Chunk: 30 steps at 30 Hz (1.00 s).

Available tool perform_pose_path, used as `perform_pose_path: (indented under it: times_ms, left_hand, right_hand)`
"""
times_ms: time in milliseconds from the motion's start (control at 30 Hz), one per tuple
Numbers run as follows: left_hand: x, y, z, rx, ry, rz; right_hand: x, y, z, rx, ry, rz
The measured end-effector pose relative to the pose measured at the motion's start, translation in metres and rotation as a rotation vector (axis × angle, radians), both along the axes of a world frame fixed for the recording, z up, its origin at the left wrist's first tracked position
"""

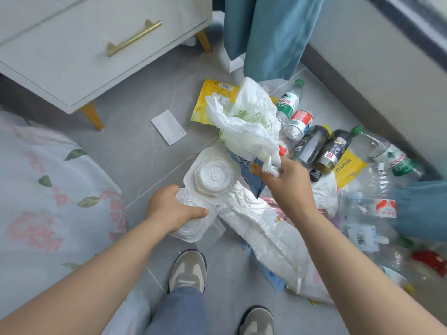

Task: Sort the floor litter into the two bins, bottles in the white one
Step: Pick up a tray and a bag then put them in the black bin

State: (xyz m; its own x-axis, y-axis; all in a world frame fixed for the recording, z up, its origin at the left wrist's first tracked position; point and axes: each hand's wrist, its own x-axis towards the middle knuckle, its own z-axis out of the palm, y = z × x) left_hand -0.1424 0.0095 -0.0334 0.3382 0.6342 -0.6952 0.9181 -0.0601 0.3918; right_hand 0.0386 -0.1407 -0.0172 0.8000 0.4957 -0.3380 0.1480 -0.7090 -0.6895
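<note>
A thin, crinkled white plastic bag with green print (pixel 244 122) looks soft and semi-glossy. A moulded white plastic clamshell tray (pixel 210 180) is smooth and matt. Two dark glossy bottles (pixel 312 147) shine. The grey floor tiles (pixel 135 146) are smooth, and the brass-coloured metal drawer handle (pixel 134 37) looks brushed.

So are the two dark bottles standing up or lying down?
Lying down. Both dark bottles rest on their sides on the floor, side by side.
</note>
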Motion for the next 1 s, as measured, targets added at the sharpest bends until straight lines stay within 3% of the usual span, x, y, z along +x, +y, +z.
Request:
perform_pose_path:
  times_ms: [167, 433, 633, 1000]
  left_hand:
    - [0.008, 0.002, 0.106, -0.003, -0.006, 0.009]
    - [0.028, -0.006, 0.342, 0.029, -0.124, 0.033]
    - [0.05, -0.029, 0.513, 0.004, -0.292, -0.02]
    - [0.096, -0.065, 0.729, -0.092, -0.646, -0.129]
  right_hand:
    - [-0.003, -0.015, 0.097, 0.044, 0.071, -0.087]
    - [-0.001, -0.054, 0.321, 0.069, 0.055, -0.223]
    - [-0.003, -0.088, 0.49, 0.106, -0.039, -0.324]
    - [-0.019, -0.143, 0.722, 0.225, -0.266, -0.585]
